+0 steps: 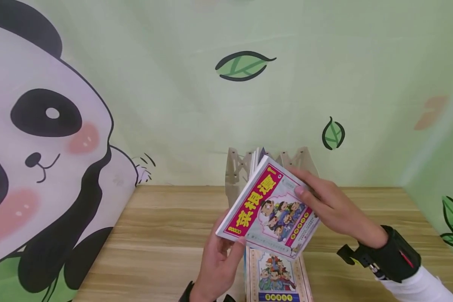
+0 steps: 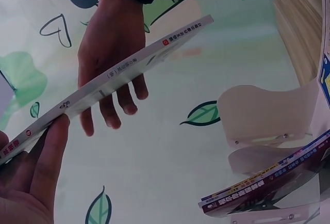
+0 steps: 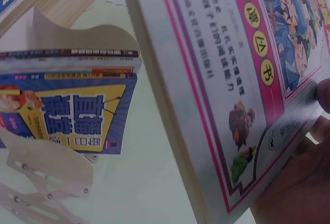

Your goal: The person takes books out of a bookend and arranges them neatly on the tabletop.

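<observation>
A picture-covered book (image 1: 272, 209) with a pink title strip is held tilted above the table by both hands. My left hand (image 1: 220, 260) grips its lower left corner, thumb at the front edge, as the left wrist view also shows along the white spine (image 2: 103, 82). On the upper right edge my right hand (image 1: 334, 205) holds the book, thumb on the cover and the other fingers behind. Beneath it lies another illustrated book (image 1: 277, 277), partly hidden by the held one.
Behind the held book stands a pale folding book rack (image 1: 232, 167) with a few upright books (image 3: 67, 110). The wooden table (image 1: 154, 247) meets a green wall cloth (image 1: 173, 105) printed with a panda and leaves.
</observation>
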`<state>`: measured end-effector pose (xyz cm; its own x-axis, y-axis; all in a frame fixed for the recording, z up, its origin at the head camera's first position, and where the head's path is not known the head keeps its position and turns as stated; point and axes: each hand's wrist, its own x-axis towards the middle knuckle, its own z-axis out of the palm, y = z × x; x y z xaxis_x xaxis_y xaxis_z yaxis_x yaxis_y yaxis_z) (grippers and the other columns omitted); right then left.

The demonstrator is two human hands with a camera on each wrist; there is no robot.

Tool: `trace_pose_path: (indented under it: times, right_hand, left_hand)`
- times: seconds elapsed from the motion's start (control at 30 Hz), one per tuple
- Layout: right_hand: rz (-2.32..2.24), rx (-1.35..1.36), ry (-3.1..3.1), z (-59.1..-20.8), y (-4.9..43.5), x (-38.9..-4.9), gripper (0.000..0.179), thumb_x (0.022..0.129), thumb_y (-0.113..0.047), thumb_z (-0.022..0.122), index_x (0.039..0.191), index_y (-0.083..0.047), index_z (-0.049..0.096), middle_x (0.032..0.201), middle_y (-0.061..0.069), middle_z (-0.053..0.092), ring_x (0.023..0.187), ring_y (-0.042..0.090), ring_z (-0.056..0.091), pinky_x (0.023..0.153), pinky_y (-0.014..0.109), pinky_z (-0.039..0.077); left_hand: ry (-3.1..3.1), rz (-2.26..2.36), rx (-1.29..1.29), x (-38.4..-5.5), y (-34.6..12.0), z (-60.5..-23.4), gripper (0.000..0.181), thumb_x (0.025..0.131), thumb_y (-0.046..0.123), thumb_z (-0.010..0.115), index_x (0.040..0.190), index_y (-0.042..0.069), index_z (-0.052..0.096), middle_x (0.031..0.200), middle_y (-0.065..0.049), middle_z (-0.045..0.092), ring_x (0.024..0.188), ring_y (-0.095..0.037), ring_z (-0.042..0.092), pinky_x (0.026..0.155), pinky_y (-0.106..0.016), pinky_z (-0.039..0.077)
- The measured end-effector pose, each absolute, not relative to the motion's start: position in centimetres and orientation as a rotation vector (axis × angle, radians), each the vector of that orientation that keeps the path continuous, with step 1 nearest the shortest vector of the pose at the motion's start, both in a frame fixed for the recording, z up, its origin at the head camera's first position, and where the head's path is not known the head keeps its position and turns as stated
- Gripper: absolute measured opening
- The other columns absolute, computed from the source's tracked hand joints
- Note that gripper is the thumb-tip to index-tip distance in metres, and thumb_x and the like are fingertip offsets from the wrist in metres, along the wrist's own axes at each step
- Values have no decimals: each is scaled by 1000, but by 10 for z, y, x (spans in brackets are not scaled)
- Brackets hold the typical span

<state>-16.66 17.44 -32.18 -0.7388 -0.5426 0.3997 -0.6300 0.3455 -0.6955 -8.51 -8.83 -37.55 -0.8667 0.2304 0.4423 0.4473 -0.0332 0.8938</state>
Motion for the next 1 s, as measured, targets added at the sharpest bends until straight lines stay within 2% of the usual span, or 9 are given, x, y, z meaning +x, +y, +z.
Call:
trace_pose_path:
  times: [0.17, 0.27, 0.43, 0.6, 0.8, 1.0]
  right_hand:
    - [1383, 1084, -2431, -327, 176, -163, 30, 102, -1, 43, 130, -6, 52, 87, 5, 68, 66, 9, 67, 55, 29, 57]
    - [1404, 1055, -2410, -330, 179, -161, 28, 101, 0, 44, 127, -5, 54, 87, 5, 68, 65, 10, 66, 54, 30, 56]
    - [1460, 1017, -2391, -333, 182, -155, 26, 101, 2, 44, 125, -3, 55, 89, 6, 66, 65, 12, 66, 52, 30, 56]
    - [1504, 935, -2345, -337, 184, -149, 26, 102, 2, 42, 125, -2, 53, 89, 1, 65, 66, 13, 66, 54, 30, 56]
    - [1554, 661, -2291, -352, 188, -140, 26, 104, -3, 41, 127, 0, 51, 95, -11, 63, 73, 12, 64, 60, 27, 56]
    - [1662, 458, -2284, -376, 187, -128, 27, 106, -11, 40, 129, 1, 49, 96, -11, 63, 77, 11, 65, 64, 28, 56]
  left_hand:
    - [-2067, -2022, -767, -87, -88, -376, 54, 101, 0, 45, 151, 11, 29, 146, -18, 46, 125, -13, 57, 96, -26, 52]
    - [-2029, -2018, -809, -89, -86, -376, 54, 100, -3, 44, 151, 11, 29, 146, -20, 46, 124, -13, 57, 96, -28, 52]
    - [-1989, -2036, -859, -91, -85, -378, 55, 99, -5, 43, 150, 9, 30, 144, -23, 46, 124, -14, 57, 97, -30, 52]
    - [-2044, -2004, -857, -93, -84, -384, 51, 99, -2, 46, 148, 7, 33, 136, -23, 56, 113, -14, 65, 89, -33, 57]
    - [-2104, -1859, -827, -100, -80, -390, 44, 96, 0, 53, 139, 10, 47, 122, -17, 68, 103, -21, 69, 82, -33, 58]
    - [-2109, -1786, -821, -108, -77, -400, 36, 96, 1, 56, 131, 8, 53, 110, -17, 72, 91, -20, 72, 77, -32, 59]
